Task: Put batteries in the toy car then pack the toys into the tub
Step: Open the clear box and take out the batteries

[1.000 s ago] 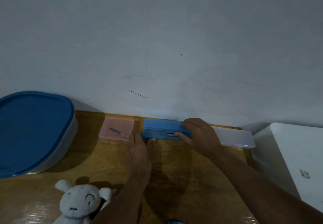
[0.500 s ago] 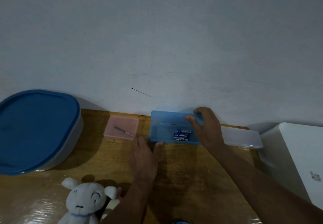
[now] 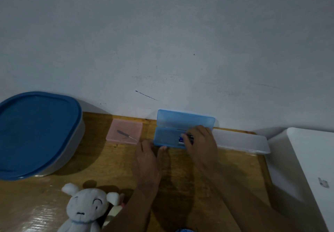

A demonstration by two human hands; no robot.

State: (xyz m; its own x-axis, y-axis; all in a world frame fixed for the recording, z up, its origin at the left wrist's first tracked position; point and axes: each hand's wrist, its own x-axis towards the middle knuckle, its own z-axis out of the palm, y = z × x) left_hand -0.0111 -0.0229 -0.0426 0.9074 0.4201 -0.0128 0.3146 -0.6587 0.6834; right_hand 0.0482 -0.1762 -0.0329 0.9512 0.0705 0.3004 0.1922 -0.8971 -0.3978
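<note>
A blue plastic case (image 3: 167, 138) lies open against the wall, its lid (image 3: 186, 120) standing up. My right hand (image 3: 200, 141) reaches into the case, its fingers around the blue batteries (image 3: 181, 139) inside. My left hand (image 3: 150, 155) rests flat on the wooden table (image 3: 94, 174), its fingertips touching the case's front left corner. A white plush toy (image 3: 85, 210) lies at the bottom left. A big tub with a blue lid (image 3: 36, 132) stands at the left. A sliver of something blue (image 3: 184, 230) shows at the bottom edge.
A pink flat box (image 3: 124, 131) with a small screwdriver (image 3: 126, 135) in it lies left of the blue case. A clear flat case (image 3: 240, 141) lies to the right along the wall. A white box (image 3: 310, 168) stands at the right edge.
The right hand lifted the blue case's lid up against the wall, then dropped into the case onto the batteries. The left hand stayed at the case's front corner.
</note>
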